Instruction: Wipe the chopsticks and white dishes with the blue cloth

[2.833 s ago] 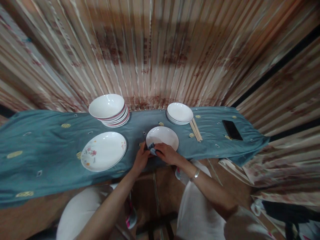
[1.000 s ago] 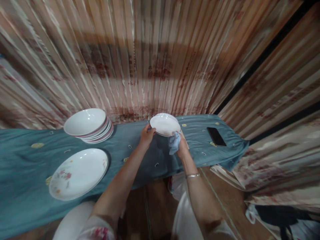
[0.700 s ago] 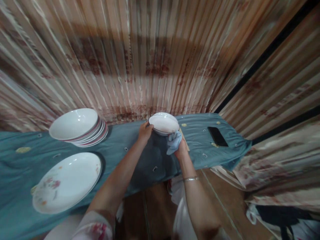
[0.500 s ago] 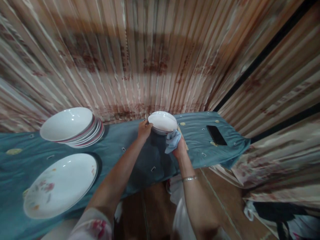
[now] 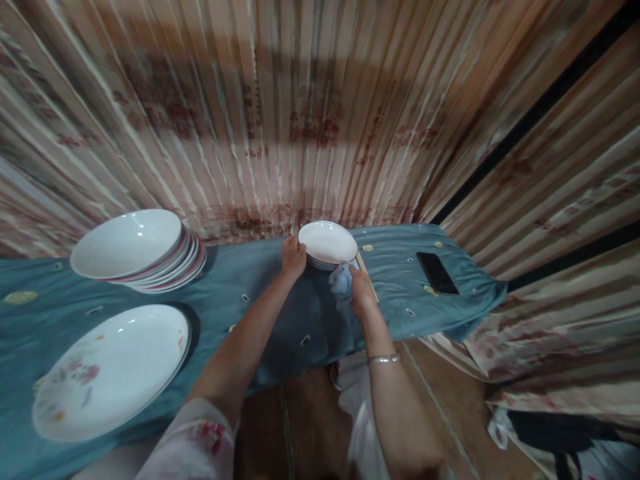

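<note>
A small white plate with a dark rim (image 5: 327, 241) lies on top of a short stack at the back middle of the table. My left hand (image 5: 293, 259) grips its left edge, fingers closed on the rim. My right hand (image 5: 362, 288) is closed around a crumpled light blue cloth (image 5: 342, 280), close to the stack's front right edge; whether the cloth touches the rim is hard to make out. Beside the stack, on the right, lies a thin pale strip (image 5: 367, 273), partly hidden behind my right hand.
A teal cloth (image 5: 270, 320) covers the table. To the left stand stacked white bowls (image 5: 130, 243) and, nearer me, an oval flowered plate (image 5: 115, 370). A black phone (image 5: 437, 273) lies on the right. Pleated curtains (image 5: 310, 120) hang behind, with a dark pole (image 5: 525, 120) at right.
The top plate, raised and tilted before, now sits level on the stack. My right hand with the cloth has come slightly down from its rim. The view has shifted a little.
</note>
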The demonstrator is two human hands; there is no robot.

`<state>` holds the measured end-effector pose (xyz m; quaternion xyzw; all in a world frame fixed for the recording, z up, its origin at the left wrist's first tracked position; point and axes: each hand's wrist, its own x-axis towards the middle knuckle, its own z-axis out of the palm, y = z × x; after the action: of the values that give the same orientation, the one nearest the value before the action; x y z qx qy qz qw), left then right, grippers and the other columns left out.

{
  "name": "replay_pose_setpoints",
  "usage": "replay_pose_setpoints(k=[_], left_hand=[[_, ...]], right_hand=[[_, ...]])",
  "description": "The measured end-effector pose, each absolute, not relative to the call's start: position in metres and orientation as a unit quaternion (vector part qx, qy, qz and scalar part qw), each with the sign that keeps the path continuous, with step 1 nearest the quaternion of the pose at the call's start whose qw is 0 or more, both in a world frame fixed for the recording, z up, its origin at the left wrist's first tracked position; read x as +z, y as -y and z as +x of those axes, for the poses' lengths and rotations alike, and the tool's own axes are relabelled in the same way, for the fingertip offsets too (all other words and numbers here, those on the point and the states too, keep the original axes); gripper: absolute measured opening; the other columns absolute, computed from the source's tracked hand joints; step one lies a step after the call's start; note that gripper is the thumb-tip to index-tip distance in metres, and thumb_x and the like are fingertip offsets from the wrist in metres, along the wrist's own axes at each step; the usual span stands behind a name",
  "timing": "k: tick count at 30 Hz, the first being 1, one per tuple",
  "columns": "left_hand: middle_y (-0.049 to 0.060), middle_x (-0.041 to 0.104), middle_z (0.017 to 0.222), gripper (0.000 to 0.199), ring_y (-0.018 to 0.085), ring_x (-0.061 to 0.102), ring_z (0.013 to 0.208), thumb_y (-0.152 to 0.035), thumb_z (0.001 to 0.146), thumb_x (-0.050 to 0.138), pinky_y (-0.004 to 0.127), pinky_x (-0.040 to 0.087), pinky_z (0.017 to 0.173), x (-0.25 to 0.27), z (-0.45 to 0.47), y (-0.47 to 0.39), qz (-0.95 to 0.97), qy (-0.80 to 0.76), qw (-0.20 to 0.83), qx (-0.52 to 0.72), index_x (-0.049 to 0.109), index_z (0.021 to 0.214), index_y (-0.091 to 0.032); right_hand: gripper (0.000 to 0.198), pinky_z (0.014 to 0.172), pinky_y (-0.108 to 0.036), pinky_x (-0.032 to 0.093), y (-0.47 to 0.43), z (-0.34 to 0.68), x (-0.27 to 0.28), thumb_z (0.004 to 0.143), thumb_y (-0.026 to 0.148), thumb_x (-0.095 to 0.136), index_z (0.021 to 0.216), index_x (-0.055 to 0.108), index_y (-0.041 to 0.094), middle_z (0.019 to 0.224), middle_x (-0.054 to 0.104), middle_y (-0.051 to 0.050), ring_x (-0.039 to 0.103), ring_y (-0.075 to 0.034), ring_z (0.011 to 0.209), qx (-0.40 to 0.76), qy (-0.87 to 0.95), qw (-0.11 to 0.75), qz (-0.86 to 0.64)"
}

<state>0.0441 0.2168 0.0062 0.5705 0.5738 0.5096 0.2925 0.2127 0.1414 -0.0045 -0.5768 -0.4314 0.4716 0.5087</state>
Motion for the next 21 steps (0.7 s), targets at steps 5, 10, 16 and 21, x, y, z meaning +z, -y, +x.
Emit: replay_pose_setpoints(k=[5, 10, 16, 21], left_hand=[[0.014, 0.061, 0.113, 0.039, 0.030, 0.045, 0.122, -0.013, 0.076, 0.046, 0.047, 0.027, 0.109, 0.004, 0.050, -0.221, 0.573, -0.587, 0.284, 0.497, 0.060, 0.112, -0.015], [0.016, 0.058, 0.123, 0.041, 0.032, 0.041, 0.128, -0.016, 0.078, 0.050, 0.049, 0.024, 0.110, 0.006, 0.053, -0.219, 0.554, -0.601, 0.290, 0.497, 0.056, 0.118, -0.014], [0.013, 0.051, 0.136, 0.045, 0.028, 0.036, 0.135, -0.028, 0.078, 0.060, 0.044, 0.023, 0.112, 0.010, 0.039, -0.174, 0.502, -0.579, 0.339, 0.545, 0.054, 0.122, -0.019], [0.013, 0.052, 0.136, 0.042, 0.027, 0.040, 0.134, -0.025, 0.075, 0.064, 0.043, 0.030, 0.110, 0.012, -0.001, -0.110, 0.510, -0.595, 0.314, 0.537, 0.058, 0.117, -0.020]], right_hand=[[0.026, 0.045, -0.024, 0.039, -0.140, 0.205, 0.006, 0.072, 0.046, 0.056, 0.071, 0.059, 0.020, 0.048, 0.055, 0.002, 0.055, -0.015, 0.048, 0.525, 0.320, 0.562, -0.553], [0.025, 0.045, -0.024, 0.041, -0.138, 0.201, 0.010, 0.073, 0.042, 0.055, 0.075, 0.063, 0.019, 0.049, 0.058, 0.001, 0.058, -0.016, 0.051, 0.537, 0.307, 0.555, -0.557], [0.029, 0.050, -0.024, 0.043, -0.132, 0.191, 0.015, 0.069, 0.047, 0.057, 0.071, 0.062, 0.018, 0.057, 0.063, 0.000, 0.061, -0.016, 0.058, 0.555, 0.358, 0.527, -0.535], [0.026, 0.048, -0.022, 0.039, -0.118, 0.153, 0.013, 0.065, 0.044, 0.063, 0.066, 0.063, 0.018, 0.055, 0.061, 0.002, 0.054, -0.012, 0.051, 0.601, 0.381, 0.489, -0.504]])
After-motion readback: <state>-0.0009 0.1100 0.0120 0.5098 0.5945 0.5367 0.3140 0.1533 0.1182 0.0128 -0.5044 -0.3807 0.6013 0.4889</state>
